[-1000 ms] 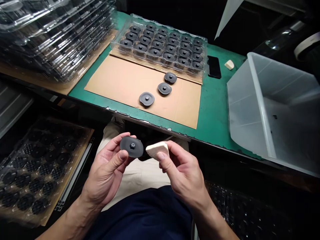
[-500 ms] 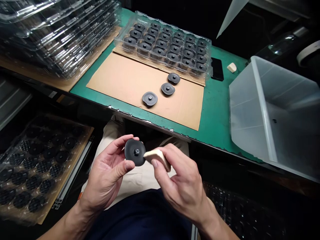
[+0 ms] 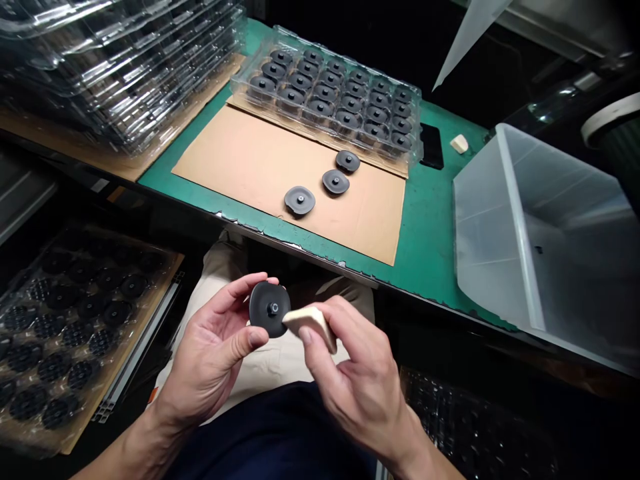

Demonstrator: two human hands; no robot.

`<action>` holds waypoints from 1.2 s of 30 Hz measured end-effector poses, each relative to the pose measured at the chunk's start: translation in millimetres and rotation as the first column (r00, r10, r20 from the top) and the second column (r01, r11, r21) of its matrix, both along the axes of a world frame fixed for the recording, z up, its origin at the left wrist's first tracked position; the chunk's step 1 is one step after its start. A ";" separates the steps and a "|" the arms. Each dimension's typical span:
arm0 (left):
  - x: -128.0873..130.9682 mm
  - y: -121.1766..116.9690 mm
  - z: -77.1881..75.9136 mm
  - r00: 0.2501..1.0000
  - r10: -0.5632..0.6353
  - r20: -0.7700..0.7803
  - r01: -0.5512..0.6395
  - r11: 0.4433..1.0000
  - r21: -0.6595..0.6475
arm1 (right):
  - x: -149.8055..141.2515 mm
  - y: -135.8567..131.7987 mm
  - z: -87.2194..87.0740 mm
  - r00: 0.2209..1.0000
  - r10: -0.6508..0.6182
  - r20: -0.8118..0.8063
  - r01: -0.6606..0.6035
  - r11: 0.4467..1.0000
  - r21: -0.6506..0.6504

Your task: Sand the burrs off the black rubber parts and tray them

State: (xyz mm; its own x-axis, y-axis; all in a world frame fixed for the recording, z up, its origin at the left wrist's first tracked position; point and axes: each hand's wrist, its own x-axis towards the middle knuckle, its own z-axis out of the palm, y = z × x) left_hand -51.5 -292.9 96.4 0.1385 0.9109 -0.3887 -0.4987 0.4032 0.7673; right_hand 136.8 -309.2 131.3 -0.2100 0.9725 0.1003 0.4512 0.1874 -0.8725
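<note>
here, green worktop [image 3: 435,220], dark room [image 3: 370,23], left hand [image 3: 207,350] pinching disc [image 3: 263,307], right hand [image 3: 360,377] pinching cream block [image 3: 311,321]

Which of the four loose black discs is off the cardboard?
The disc in the left hand, with the pale block at its rim; the other three discs lie on the cardboard.

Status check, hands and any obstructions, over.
Left hand holds round black disc. Right hand pinches cream wedge-shaped block, at disc's rim. Nothing visibly in the way.

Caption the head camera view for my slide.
Left hand holding a black disc, right hand holding a cream pad at its edge.
</note>
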 end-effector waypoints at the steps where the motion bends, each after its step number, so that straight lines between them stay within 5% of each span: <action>1: -0.5 -0.3 -0.3 1.000 -0.008 0.007 0.008 1.000 0.001 | -0.1 -0.1 -0.3 0.999 0.021 -0.026 -0.022 0.999 -0.026; 12: -5.3 -3.8 -4.7 0.992 -0.082 0.095 0.083 0.997 0.002 | 3.6 3.5 -0.4 0.999 0.035 -0.018 -0.036 0.999 -0.033; 17: -6.9 -5.2 -8.3 0.976 -0.104 0.193 0.131 0.982 -0.133 | 7.8 5.8 -4.4 0.994 0.110 -0.016 -0.111 0.992 -0.052; 22: -5.7 -5.4 -9.5 0.982 -0.081 0.169 0.116 0.971 -0.210 | 6.0 8.2 -16.2 0.992 0.037 0.123 -0.052 0.992 0.119; 28: -0.7 -7.2 -6.1 0.994 0.008 0.107 0.023 0.957 -0.289 | -2.8 -1.8 -13.3 0.999 0.053 0.012 -0.052 0.995 -0.083; 32: 1.0 -7.2 -4.3 0.995 -0.007 0.096 0.032 0.963 -0.266 | -4.1 -2.4 -10.8 0.994 -0.019 0.106 0.017 1.000 0.018; 36: -2.2 -5.3 -5.0 0.993 0.006 0.119 0.026 0.964 -0.266 | -4.8 0.9 -9.0 0.994 0.094 0.047 -0.090 0.993 -0.070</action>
State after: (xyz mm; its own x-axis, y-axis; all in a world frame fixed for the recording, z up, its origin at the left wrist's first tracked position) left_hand -53.7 -298.2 91.4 0.2066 0.7747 -0.5976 -0.5740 0.5907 0.5672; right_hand 131.9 -308.2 122.4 -0.3022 0.9530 0.0221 0.4781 0.1716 -0.8614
